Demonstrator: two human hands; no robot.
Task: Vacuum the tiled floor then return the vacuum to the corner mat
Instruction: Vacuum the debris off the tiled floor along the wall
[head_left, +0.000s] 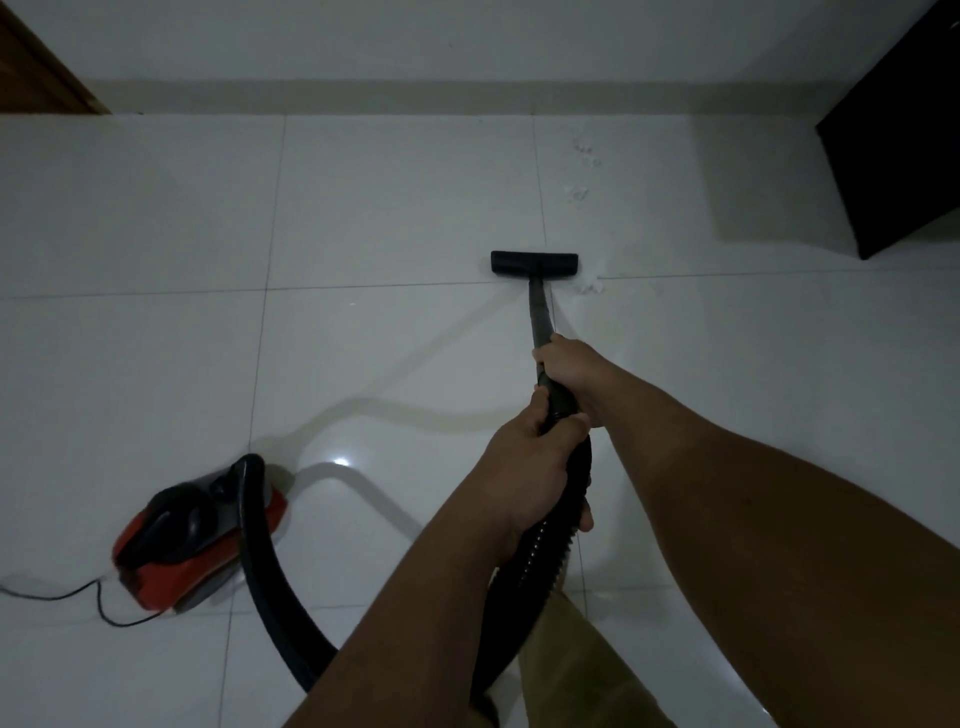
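Step in hand: vacuuming the tiled floor (395, 208); return to the corner mat not yet begun, and no mat visible anywhere in frame.

Both hands wrapped around the vacuum's black wand. Right hand (563, 364) higher along the wand (540, 312), fingers curled round it just right of centre frame. Left hand (524, 467) lower, gripping the ribbed handle end where the hose (260, 545) joins. Forearms entering from lower right.

Floor nozzle (534, 262) flat on the tile, centre-right, sitting just above a grout line. Pale bits of debris (589, 285) touching or just beside the nozzle's right end; more faint specks (584, 171) farther up toward the wall, well apart from the nozzle. Too small to say what they are.

Red and black vacuum body (197, 540) at lower left, on the floor, hose looping from it down and back up to the hands. Power cord (78, 597) trailing off the left edge. Dark cabinet (904, 135) at upper right, brown door edge (36, 67) at upper left.

Judgement: cleaning only partly done. Next move calls for sliding the nozzle right over the near debris, then pushing up-frame to the far specks, keeping the nozzle flat. Hose slack looks ample; cabinet corner to be avoided.
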